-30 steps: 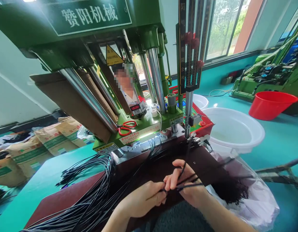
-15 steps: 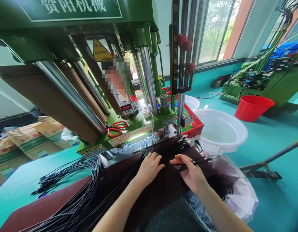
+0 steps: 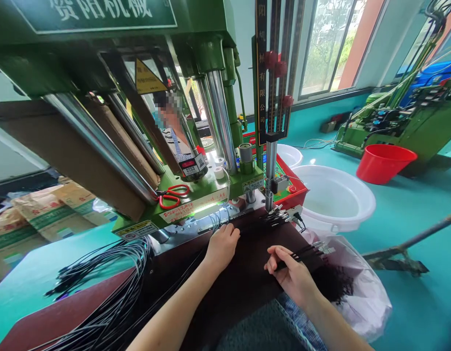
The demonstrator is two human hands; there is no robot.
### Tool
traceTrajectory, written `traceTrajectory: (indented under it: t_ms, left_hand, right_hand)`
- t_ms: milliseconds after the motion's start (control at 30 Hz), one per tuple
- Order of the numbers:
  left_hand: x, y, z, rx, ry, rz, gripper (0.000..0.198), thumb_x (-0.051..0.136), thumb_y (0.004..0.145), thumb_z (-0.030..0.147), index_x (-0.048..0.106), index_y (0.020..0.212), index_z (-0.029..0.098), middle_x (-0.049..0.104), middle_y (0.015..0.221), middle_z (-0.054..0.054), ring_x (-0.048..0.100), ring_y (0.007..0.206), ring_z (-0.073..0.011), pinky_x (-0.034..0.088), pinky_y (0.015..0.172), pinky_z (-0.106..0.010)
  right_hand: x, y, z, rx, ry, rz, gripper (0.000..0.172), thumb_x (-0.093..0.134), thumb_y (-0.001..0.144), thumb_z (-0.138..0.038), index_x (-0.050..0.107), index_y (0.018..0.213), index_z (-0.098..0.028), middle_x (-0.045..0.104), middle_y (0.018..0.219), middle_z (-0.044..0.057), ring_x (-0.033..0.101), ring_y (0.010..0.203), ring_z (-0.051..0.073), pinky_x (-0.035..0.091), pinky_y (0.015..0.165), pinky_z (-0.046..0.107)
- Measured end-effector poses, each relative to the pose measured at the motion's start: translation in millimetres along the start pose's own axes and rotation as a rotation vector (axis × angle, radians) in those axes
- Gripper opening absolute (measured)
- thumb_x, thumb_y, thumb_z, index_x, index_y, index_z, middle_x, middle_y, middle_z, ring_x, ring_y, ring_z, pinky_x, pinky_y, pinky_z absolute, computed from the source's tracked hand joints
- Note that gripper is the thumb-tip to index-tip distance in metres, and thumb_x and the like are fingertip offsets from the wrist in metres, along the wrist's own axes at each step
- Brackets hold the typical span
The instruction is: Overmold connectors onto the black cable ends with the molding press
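Note:
My right hand is closed around a small bundle of black cables. Their silvery connector ends fan out to the right, over a white plastic bag. Further left, my left hand has its fingers drawn together at a row of black cables along the front edge of the machine bed; its fingertips are partly hidden. Metal plugs of that row gather at the right corner of the dark red board. Thin cables run up to the lit metal bed.
A green press stands ahead, with red-handled scissors on its ledge. A large cable bundle lies at left. At right are the white bag, a white tub and a red bucket. A person is behind the press.
My left hand has shifted slightly left, and its spread thumb has drawn in to the fingers. My right hand has moved a little down, and the connector ends it holds now fan out more.

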State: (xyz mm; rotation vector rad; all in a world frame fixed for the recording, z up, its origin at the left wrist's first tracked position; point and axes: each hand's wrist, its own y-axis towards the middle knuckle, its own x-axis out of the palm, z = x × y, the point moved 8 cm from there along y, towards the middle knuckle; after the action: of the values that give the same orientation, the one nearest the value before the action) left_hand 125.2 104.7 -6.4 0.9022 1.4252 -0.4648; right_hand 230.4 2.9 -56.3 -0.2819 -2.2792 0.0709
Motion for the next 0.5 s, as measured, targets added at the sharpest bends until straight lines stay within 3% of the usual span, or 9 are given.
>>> traceTrajectory:
  t_ms: [133, 267, 400, 500]
  left_hand:
    - [-21.4, -6, -9, -0.095, -0.243, 0.085, 0.018, 0.040, 0.085, 0.018, 0.057, 0.081, 0.018, 0.059, 0.083, -0.005, 0.053, 0.079, -0.0170, 0.041, 0.071, -0.029]
    - [-17.1, -6, -31, -0.281, -0.707, 0.098, 0.011, 0.047, 0.080, 0.024, 0.057, 0.078, 0.018, 0.059, 0.077, -0.002, 0.055, 0.075, -0.0152, 0.041, 0.069, -0.026]
    - [-4.1, -7, -33, -0.360, -1.010, -0.036, 0.016, 0.045, 0.080, 0.032, 0.053, 0.081, 0.018, 0.054, 0.064, 0.002, 0.051, 0.056, -0.0111, 0.038, 0.054, -0.022]
    - [-6.5, -14, -16, -0.311, -1.014, -0.104, 0.017, 0.043, 0.080, 0.031, 0.054, 0.078, 0.018, 0.054, 0.062, 0.003, 0.048, 0.053, -0.0102, 0.036, 0.053, -0.021]
  right_hand:
    - [1, 2, -1, -0.004, 0.006, -0.005, 0.018, 0.052, 0.085, -0.026, 0.067, 0.083, -0.015, 0.055, 0.056, 0.000, 0.049, 0.057, 0.013, 0.040, 0.070, 0.030]
    - [3, 5, -2, -0.014, -0.010, -0.023, 0.018, 0.052, 0.085, -0.026, 0.067, 0.083, -0.015, 0.056, 0.056, 0.000, 0.050, 0.057, 0.013, 0.040, 0.070, 0.031]
    - [2, 5, -1, -0.009, -0.013, -0.021, 0.018, 0.053, 0.084, -0.027, 0.067, 0.084, -0.015, 0.057, 0.057, 0.000, 0.051, 0.058, 0.013, 0.041, 0.069, 0.029]
    - [3, 6, -2, -0.013, 0.013, 0.007, 0.018, 0.058, 0.081, -0.028, 0.067, 0.094, -0.018, 0.065, 0.076, 0.004, 0.058, 0.075, 0.017, 0.042, 0.074, 0.031]
